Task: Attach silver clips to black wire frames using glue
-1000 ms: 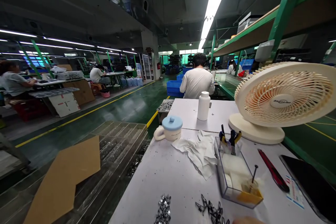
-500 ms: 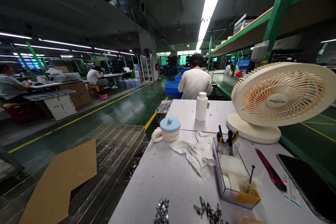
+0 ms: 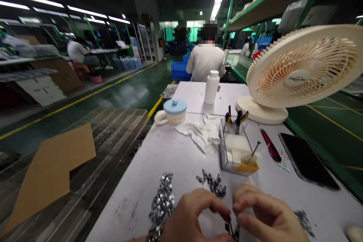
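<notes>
My left hand is low in the head view, thumb and index finger curved round to a small dark metal clip. On the other side of the clip is my right hand, its thumb and fingertips pinched together at the piece. Blur hides the clip's exact shape. Just beyond the hands lies a loose heap of dark metal clips. A longer pile of shiny small metal pieces runs along the left, partly behind my left hand. More small metal parts lie right of my right hand.
Beyond the heaps stand a clear plastic box, crumpled white tissue, a blue-lidded mug and a white bottle. At right are a fan, a red cutter and a phone. A person sits ahead.
The view has tilted down, so more of the near tabletop and its heaps shows. Both hands are now in sight around the clip; before, only a sliver of hand showed at the bottom edge.
</notes>
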Tool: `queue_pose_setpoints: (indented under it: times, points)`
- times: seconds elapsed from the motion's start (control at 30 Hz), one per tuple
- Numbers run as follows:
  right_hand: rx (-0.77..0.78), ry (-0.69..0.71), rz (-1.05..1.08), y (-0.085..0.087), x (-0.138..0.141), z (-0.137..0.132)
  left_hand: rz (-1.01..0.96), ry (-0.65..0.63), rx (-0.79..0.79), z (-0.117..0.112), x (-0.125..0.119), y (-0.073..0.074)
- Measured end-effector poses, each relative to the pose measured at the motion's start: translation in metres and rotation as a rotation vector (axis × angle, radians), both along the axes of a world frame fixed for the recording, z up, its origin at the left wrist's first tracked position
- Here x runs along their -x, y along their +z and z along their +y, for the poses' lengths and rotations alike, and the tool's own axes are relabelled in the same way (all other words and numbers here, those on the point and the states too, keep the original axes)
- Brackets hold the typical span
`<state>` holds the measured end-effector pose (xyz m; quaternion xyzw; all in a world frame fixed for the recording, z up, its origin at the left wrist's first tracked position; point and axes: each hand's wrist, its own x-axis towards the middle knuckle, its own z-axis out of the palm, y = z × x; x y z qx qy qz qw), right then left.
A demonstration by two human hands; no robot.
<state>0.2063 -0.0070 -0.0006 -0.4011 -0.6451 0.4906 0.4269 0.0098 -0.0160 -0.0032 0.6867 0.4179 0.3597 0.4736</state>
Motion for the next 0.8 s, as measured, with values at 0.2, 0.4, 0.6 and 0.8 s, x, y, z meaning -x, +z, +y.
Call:
queue_pose_setpoints:
  times: [0.2,0.4,0.6,0.8]
  points:
    - [-0.121,-0.046,-0.138,0.001,0.007,-0.005,-0.090,0.008,-0.190,0.007,-0.004,0.009]
    - [-0.169,-0.103,-0.207,-0.001,0.002,-0.006,-0.089,0.051,-0.303,0.006,-0.005,0.007]
    - [-0.182,-0.114,-0.211,0.004,-0.001,-0.006,-0.087,0.083,-0.331,0.010,-0.005,0.004]
    - [-0.134,-0.094,-0.203,0.002,0.003,-0.007,-0.086,0.088,-0.368,0.011,-0.003,0.006]
